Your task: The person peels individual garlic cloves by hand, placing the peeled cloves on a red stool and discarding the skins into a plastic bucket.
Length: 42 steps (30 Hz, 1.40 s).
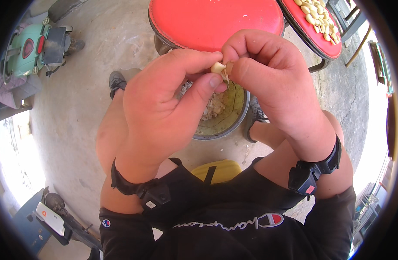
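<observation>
Between the thumb and fingers of my left hand (pixel 164 97) is a pale garlic clove (pixel 217 67), held up in front of me. Close against it, my right hand (pixel 272 78) is closed in a pinch at the clove's right end. Thin strands of garlic skin (pixel 226 77) hang down there. Beneath both hands stands a round metal basin (pixel 246 113), partly hidden by them. Whitish garlic skins and bits (pixel 214 107) lie inside it.
A red round stool (pixel 216 21) stands just beyond my hands. Another red stool (pixel 294 19) at the far right bears several peeled garlic cloves (pixel 320 19). At the left is a green toy-like vehicle (pixel 29 50). Something yellow (pixel 220 171) shows between my legs.
</observation>
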Each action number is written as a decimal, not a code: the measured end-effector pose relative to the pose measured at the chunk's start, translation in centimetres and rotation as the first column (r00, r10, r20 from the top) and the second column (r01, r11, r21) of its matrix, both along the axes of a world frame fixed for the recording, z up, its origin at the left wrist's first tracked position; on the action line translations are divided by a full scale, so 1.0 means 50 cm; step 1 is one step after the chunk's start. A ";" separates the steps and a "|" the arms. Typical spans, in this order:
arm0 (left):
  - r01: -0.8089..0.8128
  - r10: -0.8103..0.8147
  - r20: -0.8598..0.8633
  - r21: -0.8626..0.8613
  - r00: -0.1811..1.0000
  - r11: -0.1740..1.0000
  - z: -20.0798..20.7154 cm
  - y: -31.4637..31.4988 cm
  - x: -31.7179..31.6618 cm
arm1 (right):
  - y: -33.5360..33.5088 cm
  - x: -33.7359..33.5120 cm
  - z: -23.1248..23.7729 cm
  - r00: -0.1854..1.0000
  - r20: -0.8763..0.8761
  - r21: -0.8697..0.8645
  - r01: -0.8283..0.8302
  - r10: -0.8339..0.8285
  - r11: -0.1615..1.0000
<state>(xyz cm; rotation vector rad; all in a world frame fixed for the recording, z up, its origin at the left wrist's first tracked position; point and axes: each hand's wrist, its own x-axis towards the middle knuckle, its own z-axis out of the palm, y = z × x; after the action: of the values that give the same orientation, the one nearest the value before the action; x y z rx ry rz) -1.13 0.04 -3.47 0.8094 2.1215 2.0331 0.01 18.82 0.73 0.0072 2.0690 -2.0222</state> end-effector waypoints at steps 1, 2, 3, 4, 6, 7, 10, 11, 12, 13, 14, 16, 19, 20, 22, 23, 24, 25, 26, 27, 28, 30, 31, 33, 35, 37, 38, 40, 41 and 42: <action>0.002 -0.002 -0.006 -0.002 1.000 1.000 -0.001 0.000 0.000 | -0.001 0.000 -0.002 1.000 0.004 -0.024 0.006 -0.005 1.000; 0.004 -0.004 -0.012 -0.003 1.000 1.000 -0.002 -0.001 -0.001 | -0.003 0.000 -0.004 1.000 0.009 -0.048 0.011 -0.011 0.999; 0.006 -0.007 -0.029 -0.013 1.000 1.000 -0.003 -0.003 -0.002 | -0.004 0.001 -0.007 1.000 0.013 -0.072 0.018 -0.017 0.997; 0.009 -0.010 -0.047 -0.023 0.999 1.000 -0.004 -0.005 -0.003 | -0.002 0.002 -0.010 1.000 0.018 -0.051 0.013 -0.012 0.999; 0.008 -0.008 -0.024 -0.010 1.000 1.000 0.000 -0.003 -0.003 | 0.000 0.002 -0.015 1.000 0.025 -0.020 0.010 -0.009 1.000; 0.005 -0.005 0.016 0.012 1.000 1.000 0.007 0.000 -0.002 | 0.000 0.002 -0.015 1.000 0.028 -0.009 0.012 -0.011 1.000; 0.000 -0.009 0.084 0.113 0.996 0.994 0.008 0.003 -0.003 | -0.005 0.002 -0.004 0.999 0.019 -0.010 0.030 -0.030 0.999; -0.001 -0.014 0.097 0.152 0.995 0.988 0.008 0.002 -0.004 | -0.005 0.002 0.000 0.999 0.012 -0.013 0.031 -0.031 0.999; -0.012 -0.008 0.117 0.167 0.993 0.986 0.009 0.004 -0.004 | -0.005 0.003 0.001 0.999 0.007 -0.007 0.035 -0.035 0.999; -0.023 -0.002 0.136 0.181 0.991 0.983 0.012 0.006 -0.004 | -0.004 0.003 0.002 0.999 0.002 -0.001 0.039 -0.039 0.999; -0.034 0.004 0.155 0.195 0.988 0.980 0.014 0.007 -0.004 | -0.004 0.004 0.002 0.999 -0.002 0.014 0.045 -0.045 0.999; 0.013 -0.043 0.140 0.211 0.989 0.977 0.012 0.003 -0.007 | -0.003 0.006 0.002 0.999 -0.020 0.025 0.050 -0.050 0.998; 0.044 -0.082 0.138 0.261 0.987 0.964 0.004 0.001 -0.010 | -0.006 0.010 -0.001 0.998 -0.046 -0.003 0.046 -0.046 0.999; 0.047 -0.090 0.141 0.283 0.986 0.958 0.002 0.000 -0.010 | -0.007 0.011 -0.001 0.998 -0.049 -0.019 0.048 -0.049 0.999; 0.025 -0.075 0.171 0.275 0.983 0.961 0.008 0.001 -0.009 | -0.007 0.011 0.004 0.997 -0.047 -0.041 0.054 -0.056 0.998; 0.014 -0.066 0.185 0.271 0.980 0.962 0.010 0.002 -0.009 | -0.006 0.012 0.010 0.997 -0.041 -0.048 0.058 -0.060 0.997; 0.011 -0.065 0.192 0.272 0.979 0.962 0.012 0.002 -0.009 | -0.006 0.013 0.013 0.997 -0.037 -0.056 0.062 -0.064 0.997; 0.007 -0.064 0.199 0.272 0.978 0.962 0.013 0.001 -0.009 | -0.006 0.014 0.013 0.996 -0.068 -0.054 0.056 -0.060 0.997; 0.004 -0.062 0.205 0.273 0.977 0.962 0.015 0.001 -0.009 | -0.006 0.015 0.011 0.994 -0.098 -0.052 0.050 -0.055 0.997; 0.010 -0.071 0.204 0.283 0.976 0.959 0.014 0.000 -0.010 | -0.007 0.015 0.009 0.991 -0.128 -0.048 0.044 -0.050 0.998; 0.017 -0.079 0.203 0.294 0.976 0.956 0.013 -0.001 -0.012 | -0.006 0.014 0.008 0.989 -0.140 -0.033 0.030 -0.035 0.999; 0.030 -0.099 0.197 0.325 0.975 0.945 0.009 -0.002 -0.014 | -0.002 0.013 0.006 0.986 -0.166 -0.006 0.003 -0.004 1.000; 0.038 -0.110 0.192 0.345 0.975 0.938 0.007 -0.001 -0.015 | 0.001 0.014 0.003 0.981 -0.195 0.042 -0.013 0.021 0.999; 0.049 -0.130 0.196 0.370 0.972 0.928 0.004 0.000 -0.014 | 0.002 0.014 0.001 0.972 -0.225 0.134 -0.036 0.066 0.990; 0.057 -0.148 0.215 0.381 0.965 0.923 0.002 -0.001 -0.012 | 0.000 0.015 0.008 0.973 -0.207 0.210 -0.054 0.098 0.976; 0.033 -0.135 0.257 0.367 0.957 0.930 0.007 0.004 -0.011 | -0.001 0.015 0.011 0.976 -0.194 0.230 -0.055 0.101 0.972; 0.021 -0.128 0.278 0.359 0.952 0.933 0.008 0.005 -0.010 | -0.002 0.014 0.007 0.975 -0.201 0.211 -0.050 0.093 0.976; 0.013 -0.115 0.278 0.342 0.954 0.940 0.009 0.004 -0.011 | -0.002 0.011 0.003 0.970 -0.222 0.197 -0.056 0.100 0.979; 0.009 -0.107 0.278 0.333 0.954 0.943 0.009 0.003 -0.012 | 0.001 0.008 0.001 0.965 -0.235 0.202 -0.066 0.114 0.977; 0.017 -0.117 0.276 0.342 0.954 0.940 0.006 0.003 -0.013 | 0.000 0.008 0.001 0.968 -0.226 0.196 -0.065 0.110 0.979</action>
<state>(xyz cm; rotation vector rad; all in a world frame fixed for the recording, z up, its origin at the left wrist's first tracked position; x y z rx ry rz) -1.76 0.18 -3.18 0.5584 1.5942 2.3437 0.42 18.82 0.76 -0.2998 2.3506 -1.8466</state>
